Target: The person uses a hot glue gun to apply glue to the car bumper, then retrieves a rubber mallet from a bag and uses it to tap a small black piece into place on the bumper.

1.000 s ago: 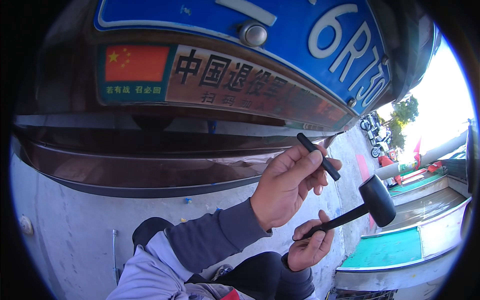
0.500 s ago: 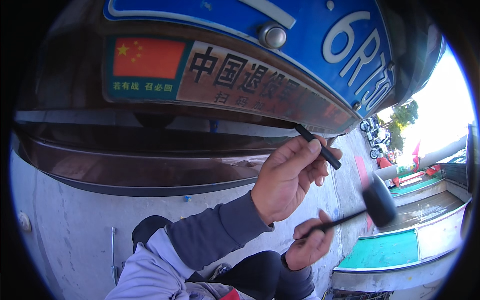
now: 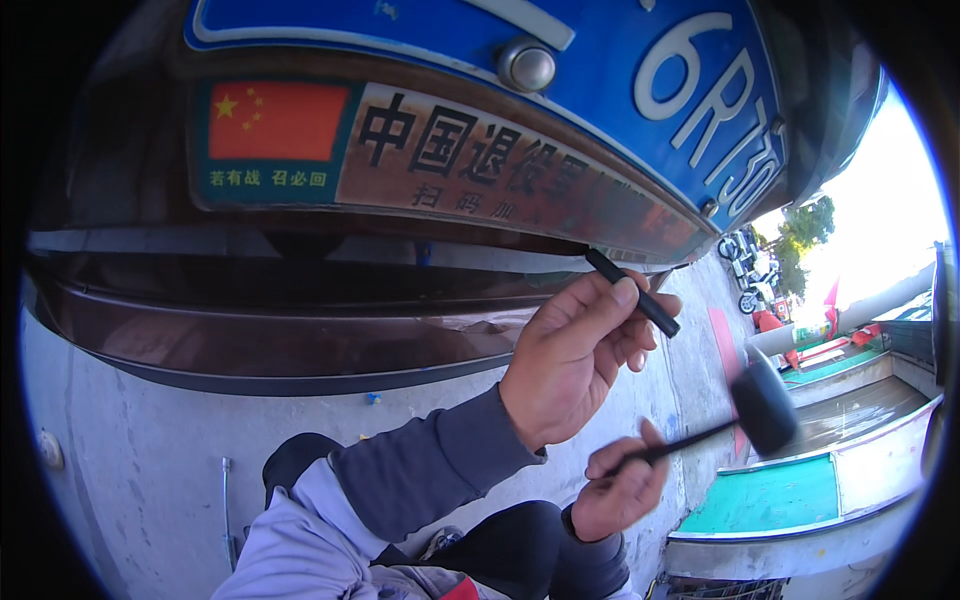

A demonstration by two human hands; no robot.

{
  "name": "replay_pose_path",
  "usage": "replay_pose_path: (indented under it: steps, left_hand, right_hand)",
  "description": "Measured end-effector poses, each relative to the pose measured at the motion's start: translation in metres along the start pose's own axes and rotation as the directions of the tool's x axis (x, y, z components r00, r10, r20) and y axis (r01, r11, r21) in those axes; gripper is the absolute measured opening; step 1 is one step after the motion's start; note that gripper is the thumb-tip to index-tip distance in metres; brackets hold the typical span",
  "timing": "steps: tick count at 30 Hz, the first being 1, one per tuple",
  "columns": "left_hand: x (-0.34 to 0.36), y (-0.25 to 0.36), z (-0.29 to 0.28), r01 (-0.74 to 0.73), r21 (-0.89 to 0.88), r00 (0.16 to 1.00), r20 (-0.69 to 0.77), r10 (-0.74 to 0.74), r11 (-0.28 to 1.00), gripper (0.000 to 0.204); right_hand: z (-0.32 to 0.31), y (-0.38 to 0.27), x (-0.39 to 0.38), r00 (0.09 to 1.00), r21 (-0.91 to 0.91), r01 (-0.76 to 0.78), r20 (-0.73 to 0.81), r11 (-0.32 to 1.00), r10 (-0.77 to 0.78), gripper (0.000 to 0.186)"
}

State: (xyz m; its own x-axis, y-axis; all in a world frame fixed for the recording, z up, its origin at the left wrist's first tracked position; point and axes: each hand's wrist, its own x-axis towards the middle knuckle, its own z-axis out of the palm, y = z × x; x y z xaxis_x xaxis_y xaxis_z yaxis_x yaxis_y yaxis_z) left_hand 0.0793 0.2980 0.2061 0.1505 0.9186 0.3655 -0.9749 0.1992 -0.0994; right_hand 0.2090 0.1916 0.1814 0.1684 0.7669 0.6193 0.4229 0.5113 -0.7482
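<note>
My left hand (image 3: 565,365) is closed on a short black rod (image 3: 632,290), pinched between thumb and fingers. The rod slants up to the left, its upper end at the lower edge of a sticker strip (image 3: 440,150) on the dark brown car body (image 3: 300,315); whether it touches cannot be told. Lower and to the right, my right hand (image 3: 622,487) grips the thin dark handle of a black-headed mallet (image 3: 764,408). The mallet's head points up to the right, apart from the rod and slightly blurred.
Above the strip is a blue licence plate (image 3: 600,90) with a round metal bolt (image 3: 527,66). A long metal bar (image 3: 227,505) lies on the grey ground (image 3: 140,450). At the right stand a green-and-white panel (image 3: 765,497) and, farther off, parked motorcycles (image 3: 748,270).
The car's plate and sticker strip have shifted slightly left and down in view. The mallet's head sits slightly lower. Both hands keep their holds.
</note>
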Motion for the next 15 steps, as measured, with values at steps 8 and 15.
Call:
replay_pose_path:
  steps: [8, 15]
  left_hand:
    - [-0.0019, 0.0006, 0.0012, -0.018, 0.009, 1.0, -0.001, 0.018, 1.0, 0.024]
    - [-0.0005, -0.0005, 0.0003, -0.021, 0.005, 1.0, 0.009, 0.021, 1.0, 0.024]
  right_hand:
    - [-0.0041, 0.0, 0.0003, 0.999, -0.049, 0.024, 0.027, 0.999, -0.022, 0.047]
    - [-0.0023, -0.0007, 0.0012, 0.998, -0.106, 0.051, 0.029, 0.993, -0.048, 0.047]
